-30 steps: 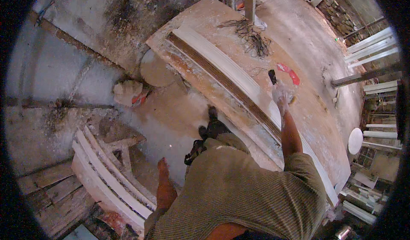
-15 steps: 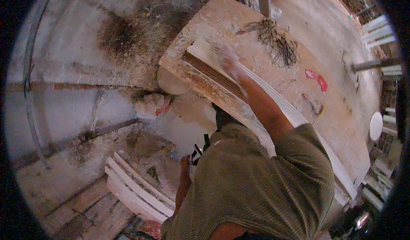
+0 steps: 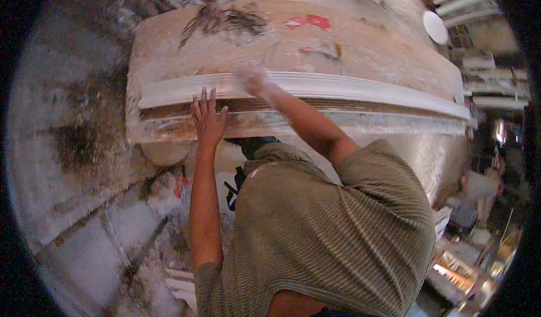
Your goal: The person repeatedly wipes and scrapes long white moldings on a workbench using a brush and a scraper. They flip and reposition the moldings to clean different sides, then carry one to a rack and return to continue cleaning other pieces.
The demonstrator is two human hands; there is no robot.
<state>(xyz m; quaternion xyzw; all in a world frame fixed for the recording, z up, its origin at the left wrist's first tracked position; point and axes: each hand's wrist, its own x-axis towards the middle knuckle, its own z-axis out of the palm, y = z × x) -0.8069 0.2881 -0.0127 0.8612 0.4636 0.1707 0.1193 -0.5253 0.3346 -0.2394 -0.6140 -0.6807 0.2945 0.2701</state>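
A long white ridged moulding (image 3: 349,89) lies along the near side of a dusty worktable (image 3: 377,54). Brown wood-like edges show beneath its near side. My left hand (image 3: 209,123) is open, fingers spread and pointing away from me, with the fingertips on the moulding near its left end. Farther right, my right hand (image 3: 256,83) is over the moulding's top face. Motion smears its whitish fingers, so I cannot make out whether anything is in them.
On the table's far half lie a tangle of dark wire or string (image 3: 225,19), a red scrap (image 3: 308,22) and a small curved piece (image 3: 332,51). A white round object (image 3: 435,27) is beyond the table at the right. More white lengths (image 3: 181,286) lie at lower left.
My left hand has risen from low beside my body onto the moulding. My right hand stays over the moulding. The view has turned, so the table now runs nearly straight across.
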